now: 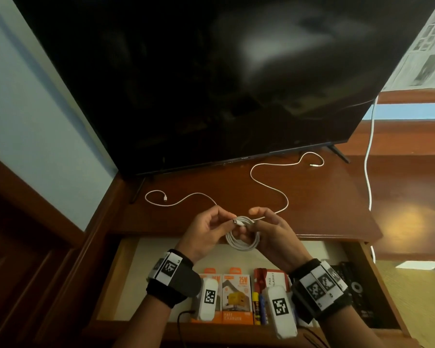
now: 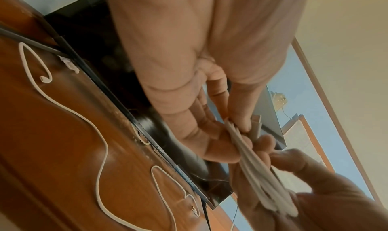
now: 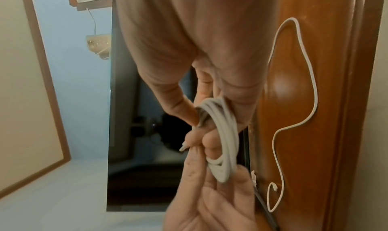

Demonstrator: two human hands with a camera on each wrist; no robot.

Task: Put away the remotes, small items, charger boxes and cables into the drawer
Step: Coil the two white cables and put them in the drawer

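Note:
A coiled white cable (image 1: pixel 244 241) hangs between both hands, above the back of the open drawer (image 1: pixel 116 275). My left hand (image 1: pixel 226 221) pinches the coil's plug end (image 3: pixel 183 148) between thumb and fingertip. Fingers of my right hand (image 1: pixel 258 219) pass through the coil (image 3: pixel 225 135) and grip it. Loose white cable lies on the wooden tabletop: one stretch (image 1: pixel 186 197) curls to the left, another (image 1: pixel 259 182) snakes to the right below the TV. I cannot tell whether they join the coil. In the drawer lie orange charger boxes (image 1: pixel 236 297), a red box (image 1: pixel 270 277) and black remotes (image 1: pixel 357 292).
A large dark TV (image 1: pixel 211 84) stands on the cabinet top, its feet at both sides. A white cord (image 1: pixel 368 159) hangs down past the cabinet's right edge. Pens (image 1: pixel 259 307) lie beside the boxes. The drawer's back left floor (image 1: pixel 156 252) is bare.

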